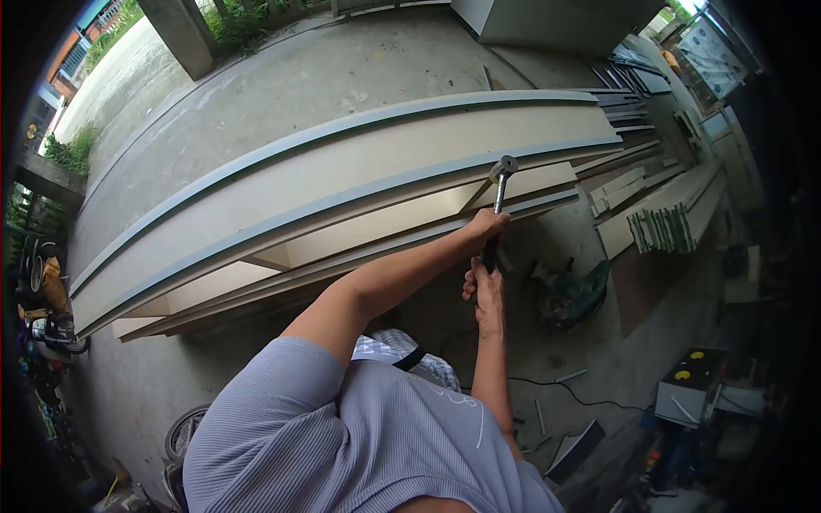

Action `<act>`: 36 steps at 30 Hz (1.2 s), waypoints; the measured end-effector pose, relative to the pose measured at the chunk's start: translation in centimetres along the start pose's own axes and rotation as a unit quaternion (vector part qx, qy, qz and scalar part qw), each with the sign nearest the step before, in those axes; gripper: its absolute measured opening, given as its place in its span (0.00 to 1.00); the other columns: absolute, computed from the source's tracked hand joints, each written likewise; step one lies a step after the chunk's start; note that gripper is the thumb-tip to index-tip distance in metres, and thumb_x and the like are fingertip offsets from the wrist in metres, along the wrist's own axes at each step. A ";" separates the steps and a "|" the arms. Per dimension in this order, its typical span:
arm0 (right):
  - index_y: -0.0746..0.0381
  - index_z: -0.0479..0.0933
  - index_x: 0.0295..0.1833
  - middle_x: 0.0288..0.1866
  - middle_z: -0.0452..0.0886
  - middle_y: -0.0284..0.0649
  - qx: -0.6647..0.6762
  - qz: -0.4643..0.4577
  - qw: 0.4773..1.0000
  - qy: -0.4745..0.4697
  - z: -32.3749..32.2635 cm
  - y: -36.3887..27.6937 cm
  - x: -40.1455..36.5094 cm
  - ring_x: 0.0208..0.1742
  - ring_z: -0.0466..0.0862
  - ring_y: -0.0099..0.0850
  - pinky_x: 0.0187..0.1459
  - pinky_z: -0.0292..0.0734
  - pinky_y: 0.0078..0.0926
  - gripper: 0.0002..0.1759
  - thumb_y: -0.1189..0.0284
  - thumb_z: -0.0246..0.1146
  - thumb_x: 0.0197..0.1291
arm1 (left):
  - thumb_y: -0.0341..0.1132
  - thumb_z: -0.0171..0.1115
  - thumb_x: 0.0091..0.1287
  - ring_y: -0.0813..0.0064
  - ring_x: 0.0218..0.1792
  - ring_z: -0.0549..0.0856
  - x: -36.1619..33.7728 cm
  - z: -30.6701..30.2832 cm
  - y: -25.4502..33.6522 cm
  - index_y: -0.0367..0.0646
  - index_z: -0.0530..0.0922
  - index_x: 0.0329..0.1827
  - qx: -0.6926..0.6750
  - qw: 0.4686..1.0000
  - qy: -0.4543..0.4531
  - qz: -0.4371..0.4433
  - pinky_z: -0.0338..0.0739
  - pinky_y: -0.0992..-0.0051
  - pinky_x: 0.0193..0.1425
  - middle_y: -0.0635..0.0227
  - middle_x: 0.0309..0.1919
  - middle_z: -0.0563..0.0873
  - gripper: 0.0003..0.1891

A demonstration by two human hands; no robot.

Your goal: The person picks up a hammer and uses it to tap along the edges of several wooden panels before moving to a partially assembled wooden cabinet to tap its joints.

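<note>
Wrapping tight around the dark handle of the hammer (pixel 499 188), the fingers of the left hand (pixel 487 226) close just below its steel head, while the right hand (pixel 489 295) curls around the handle's lower end. The hammer stands against the edge of the long beige panels (pixel 342 184) lying on the concrete floor (pixel 282 85), with a green power tool (pixel 575 295) nearby.

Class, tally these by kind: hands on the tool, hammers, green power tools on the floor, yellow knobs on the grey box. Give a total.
Hands, left hand and right hand: 2
Hammer: 1
Green power tool: 1
Yellow knobs on the grey box: 2
Total: 6
</note>
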State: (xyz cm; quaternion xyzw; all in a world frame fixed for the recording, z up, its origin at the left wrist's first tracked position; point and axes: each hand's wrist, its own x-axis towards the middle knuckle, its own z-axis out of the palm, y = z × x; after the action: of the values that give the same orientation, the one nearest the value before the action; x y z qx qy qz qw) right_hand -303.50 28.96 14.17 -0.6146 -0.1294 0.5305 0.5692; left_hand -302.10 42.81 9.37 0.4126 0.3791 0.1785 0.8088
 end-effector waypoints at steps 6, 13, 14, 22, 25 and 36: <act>0.56 0.65 0.36 0.17 0.62 0.27 -0.017 0.024 1.000 -0.007 0.3 0.6 -0.4 0.14 0.63 0.16 0.15 0.58 0.15 0.13 0.62 0.61 0.56 | 0.38 0.54 0.55 0.73 0.16 0.75 -1.3 -0.6 -0.8 0.39 0.71 0.20 -0.013 0.999 0.038 0.000 0.69 0.72 0.19 0.66 0.15 0.74 0.12; 0.61 0.66 0.42 0.18 0.62 0.29 -0.180 0.105 0.971 -0.117 2.6 3.4 -7.0 0.14 0.63 0.17 0.15 0.58 0.15 0.14 0.64 0.58 0.57 | 0.39 0.54 0.63 0.79 0.18 0.72 -13.1 -6.4 -3.9 0.41 0.68 0.29 -0.179 0.982 0.062 0.017 0.71 0.77 0.23 0.71 0.17 0.71 0.12; 0.63 0.66 0.44 0.17 0.62 0.30 -0.207 0.122 0.957 -0.160 2.8 3.6 -7.3 0.14 0.63 0.17 0.14 0.58 0.16 0.16 0.65 0.58 0.57 | 0.39 0.54 0.63 0.79 0.18 0.72 -15.2 -7.1 -3.8 0.41 0.68 0.29 -0.202 0.973 0.108 0.023 0.71 0.77 0.24 0.71 0.17 0.71 0.11; 0.63 0.67 0.42 0.17 0.66 0.29 -0.316 0.138 0.852 -0.394 13.6 6.0 -7.1 0.13 0.64 0.18 0.14 0.58 0.15 0.14 0.68 0.59 0.55 | 0.40 0.53 0.63 0.81 0.17 0.71 -26.0 -17.3 -3.3 0.41 0.67 0.33 -0.335 0.866 0.343 0.140 0.70 0.78 0.24 0.74 0.16 0.68 0.10; 0.62 0.65 0.40 0.18 0.65 0.29 -0.327 0.158 0.826 -0.430 18.8 6.8 -8.4 0.14 0.63 0.18 0.15 0.59 0.16 0.12 0.69 0.58 0.56 | 0.41 0.52 0.62 0.82 0.17 0.70 -28.7 -21.6 -3.1 0.41 0.67 0.33 -0.381 0.830 0.372 0.165 0.69 0.78 0.24 0.75 0.15 0.67 0.11; 0.60 0.63 0.38 0.17 0.61 0.29 -0.353 0.189 0.815 -0.419 24.0 10.4 -13.4 0.15 0.61 0.18 0.15 0.57 0.16 0.11 0.67 0.57 0.56 | 0.39 0.54 0.62 0.79 0.15 0.71 -33.7 -26.5 -5.2 0.40 0.69 0.31 -0.406 0.830 0.340 0.173 0.70 0.78 0.22 0.74 0.15 0.68 0.10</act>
State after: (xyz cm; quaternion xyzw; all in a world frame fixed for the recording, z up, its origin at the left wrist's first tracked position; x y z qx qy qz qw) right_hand -332.74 28.86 17.26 -0.5040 -0.4152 0.7517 0.0926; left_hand -344.24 33.54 10.98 0.0189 0.4463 0.5824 0.6792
